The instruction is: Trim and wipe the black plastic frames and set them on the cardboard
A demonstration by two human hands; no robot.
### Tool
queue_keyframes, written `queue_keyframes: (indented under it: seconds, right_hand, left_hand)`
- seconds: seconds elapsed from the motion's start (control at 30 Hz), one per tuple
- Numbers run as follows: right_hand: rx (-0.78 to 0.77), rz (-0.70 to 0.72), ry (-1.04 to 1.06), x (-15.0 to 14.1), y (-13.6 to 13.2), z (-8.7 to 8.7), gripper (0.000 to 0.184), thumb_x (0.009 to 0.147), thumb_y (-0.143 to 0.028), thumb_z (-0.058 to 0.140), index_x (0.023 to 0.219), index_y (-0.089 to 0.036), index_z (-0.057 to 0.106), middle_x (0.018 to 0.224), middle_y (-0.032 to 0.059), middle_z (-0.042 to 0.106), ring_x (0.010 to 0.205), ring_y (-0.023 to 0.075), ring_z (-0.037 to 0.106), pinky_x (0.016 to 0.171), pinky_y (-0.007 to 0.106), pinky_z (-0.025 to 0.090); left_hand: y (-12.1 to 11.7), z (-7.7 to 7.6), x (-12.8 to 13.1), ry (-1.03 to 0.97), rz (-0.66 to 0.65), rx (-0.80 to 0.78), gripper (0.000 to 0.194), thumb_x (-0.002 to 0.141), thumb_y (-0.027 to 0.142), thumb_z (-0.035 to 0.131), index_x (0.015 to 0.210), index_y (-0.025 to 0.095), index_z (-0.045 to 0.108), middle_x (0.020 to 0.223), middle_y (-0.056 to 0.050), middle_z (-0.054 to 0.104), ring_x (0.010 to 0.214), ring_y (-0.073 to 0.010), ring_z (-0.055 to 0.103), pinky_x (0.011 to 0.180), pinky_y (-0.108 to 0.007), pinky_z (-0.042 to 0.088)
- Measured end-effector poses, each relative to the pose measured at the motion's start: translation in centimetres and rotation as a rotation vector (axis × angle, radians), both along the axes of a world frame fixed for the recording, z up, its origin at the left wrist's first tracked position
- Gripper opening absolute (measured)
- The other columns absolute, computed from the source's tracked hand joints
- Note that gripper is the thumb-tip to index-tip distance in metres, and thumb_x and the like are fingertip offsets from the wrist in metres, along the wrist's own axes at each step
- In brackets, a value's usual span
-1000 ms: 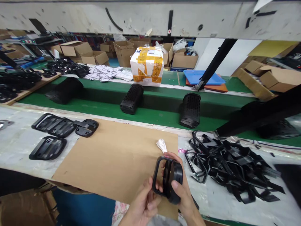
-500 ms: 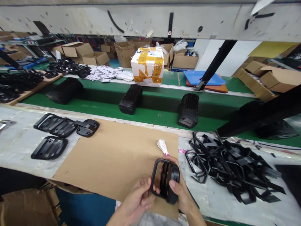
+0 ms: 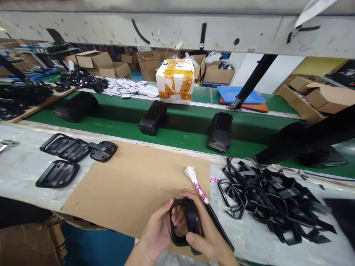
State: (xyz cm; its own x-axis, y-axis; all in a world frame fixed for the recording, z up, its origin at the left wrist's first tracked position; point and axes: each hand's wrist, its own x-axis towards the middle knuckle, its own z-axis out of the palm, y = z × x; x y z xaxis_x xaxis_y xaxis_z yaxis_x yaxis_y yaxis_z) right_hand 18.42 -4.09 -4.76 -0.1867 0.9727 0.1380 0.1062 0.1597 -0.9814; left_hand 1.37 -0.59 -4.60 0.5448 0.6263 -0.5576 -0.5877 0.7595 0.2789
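Observation:
Near the front edge, a black plastic frame-shaped part [image 3: 192, 221] with a rounded rectangular opening is held between my two hands. My left hand [image 3: 158, 231] grips its left side, with fingers reaching behind the opening. Around the thicker right side wraps my right hand [image 3: 206, 231], its thumb pressed on the front. Some fingers are hidden behind the part. A black rod with a white, pink-lettered wrapped end [image 3: 198, 186] lies just beyond and beside my right hand. Beneath is a brown cardboard sheet [image 3: 133, 177].
Several black plates [image 3: 58, 173] lie on the left. A heap of black strap-like strips [image 3: 277, 199] sits at right. Black perforated housings [image 3: 220, 131] rest on the green conveyor belt [image 3: 183, 136]. Behind stands a taped white box [image 3: 175, 79]. A grey beam [image 3: 172, 33] crosses overhead.
My hands have come closer to me and slightly left with the part, which now shows its opening more frontally. More of the rod is uncovered. The housings have shifted slightly left on the belt.

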Motion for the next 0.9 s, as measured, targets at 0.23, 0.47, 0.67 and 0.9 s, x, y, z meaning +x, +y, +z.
queue_keyframes:
  seconds: [0.23,0.47,0.67,0.9]
  right_hand:
    - [0.021,-0.022,0.000,-0.1,0.4,0.4,0.073,0.089,-0.069,0.070,0.147,-0.027,0.054,0.147,0.0142,0.055,0.142,0.0390,0.051,0.120,0.052,0.040]
    - [0.050,-0.083,-0.192,-0.7,1.5,1.4,0.088,0.066,-0.015,0.076,0.148,-0.031,0.049,0.156,0.0117,0.042,0.149,0.0375,0.042,0.125,0.052,0.035]
    - [0.082,-0.034,-0.406,-1.9,2.0,2.3,0.099,0.064,-0.020,0.087,0.153,-0.037,0.047,0.166,0.0089,0.031,0.155,0.0419,0.032,0.127,0.056,0.032]
    - [-0.004,-0.377,-0.494,1.5,0.2,-2.5,0.057,0.102,-0.032,0.059,0.156,-0.035,0.041,0.154,0.0107,0.046,0.146,0.0363,0.045,0.122,0.058,0.040]
  left_hand:
    - [-0.5,-0.2,-0.8,0.366,0.022,0.260,0.054,0.081,0.067,0.080,0.069,0.018,0.063,0.065,0.000,0.055,0.067,-0.0160,0.051,0.068,-0.027,0.042]
    - [0.4,-2.2,-2.7,0.842,-0.194,0.828,0.029,0.083,0.046,0.083,0.080,0.019,0.073,0.079,-0.006,0.067,0.076,-0.0224,0.057,0.073,-0.028,0.043]
    - [3.5,-2.9,-3.3,0.997,-0.357,1.059,0.010,0.081,0.023,0.072,0.072,0.019,0.073,0.074,-0.007,0.073,0.067,-0.0232,0.063,0.064,-0.028,0.040]
    - [11.0,-3.3,-4.3,1.584,-0.210,1.397,0.018,0.084,0.012,0.054,0.083,0.018,0.072,0.093,-0.013,0.073,0.094,-0.0330,0.065,0.086,-0.043,0.048]
